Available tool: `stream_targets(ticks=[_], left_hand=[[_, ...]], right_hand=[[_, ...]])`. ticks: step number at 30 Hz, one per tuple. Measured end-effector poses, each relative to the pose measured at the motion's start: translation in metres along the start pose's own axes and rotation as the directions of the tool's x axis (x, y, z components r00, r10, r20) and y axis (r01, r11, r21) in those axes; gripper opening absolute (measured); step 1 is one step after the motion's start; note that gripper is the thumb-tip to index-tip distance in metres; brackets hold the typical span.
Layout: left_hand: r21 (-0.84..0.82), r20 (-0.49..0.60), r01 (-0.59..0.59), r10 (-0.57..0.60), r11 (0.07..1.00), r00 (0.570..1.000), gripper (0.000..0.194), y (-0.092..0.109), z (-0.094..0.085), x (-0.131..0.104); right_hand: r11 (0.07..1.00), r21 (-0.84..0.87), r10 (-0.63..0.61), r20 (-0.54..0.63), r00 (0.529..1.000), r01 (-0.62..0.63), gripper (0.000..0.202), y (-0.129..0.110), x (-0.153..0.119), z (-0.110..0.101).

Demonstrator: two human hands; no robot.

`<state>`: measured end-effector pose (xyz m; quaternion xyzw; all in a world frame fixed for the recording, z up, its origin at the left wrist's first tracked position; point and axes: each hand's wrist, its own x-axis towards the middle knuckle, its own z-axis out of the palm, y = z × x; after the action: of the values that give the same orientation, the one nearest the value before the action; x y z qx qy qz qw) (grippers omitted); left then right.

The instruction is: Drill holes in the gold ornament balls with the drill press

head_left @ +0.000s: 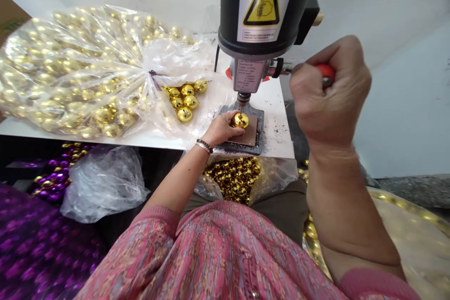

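Observation:
My left hand (224, 127) pinches a shiny gold faceted ball (241, 120) between thumb and fingers. The ball rests on a brown board (250, 136) on the metal base (260, 127) of a drill press (260, 33). Right above the ball is the drill bit (241, 108); whether it has entered the ball I cannot tell. Raised at the right, my right hand (328, 91) is closed around the red knob (326, 74) of the press's lever. Left of the base, several gold balls (188, 98) lie on clear plastic by the bag's mouth.
A large clear bag of gold balls (70, 70) fills the table's left side. Dark shavings litter the white table (277, 143). Below its edge, an open bag of gold balls (234, 176) sits at my lap. Crumpled plastic (105, 183) and purple balls (52, 178) are at lower left.

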<state>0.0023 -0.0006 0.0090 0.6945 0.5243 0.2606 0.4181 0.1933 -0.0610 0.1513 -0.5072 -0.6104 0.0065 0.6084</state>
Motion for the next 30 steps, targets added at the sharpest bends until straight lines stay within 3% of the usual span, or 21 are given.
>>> stream_targets(ticks=[12,18,24,30], left_hand=[[0.071,0.021,-0.006,0.004,0.997,1.0,0.074,0.006,-0.002,-0.004],[0.059,0.02,-0.051,0.049,0.997,0.999,0.06,-0.002,0.001,-0.002],[0.051,0.033,-0.048,0.046,0.998,0.998,0.055,-0.001,0.0,-0.003],[0.013,0.033,-0.046,0.045,0.999,0.998,0.056,0.0,0.0,-0.003]], right_hand=[[0.983,-0.036,-0.186,-0.183,0.965,0.182,0.008,0.027,-0.037,0.016],[0.994,-0.03,-0.112,-0.177,0.978,0.109,0.014,0.039,-0.052,0.022],[0.992,-0.063,-0.123,-0.279,0.952,0.11,0.023,0.05,-0.058,0.032],[0.987,-0.035,-0.158,-0.245,0.957,0.154,0.023,0.059,-0.072,0.037]])
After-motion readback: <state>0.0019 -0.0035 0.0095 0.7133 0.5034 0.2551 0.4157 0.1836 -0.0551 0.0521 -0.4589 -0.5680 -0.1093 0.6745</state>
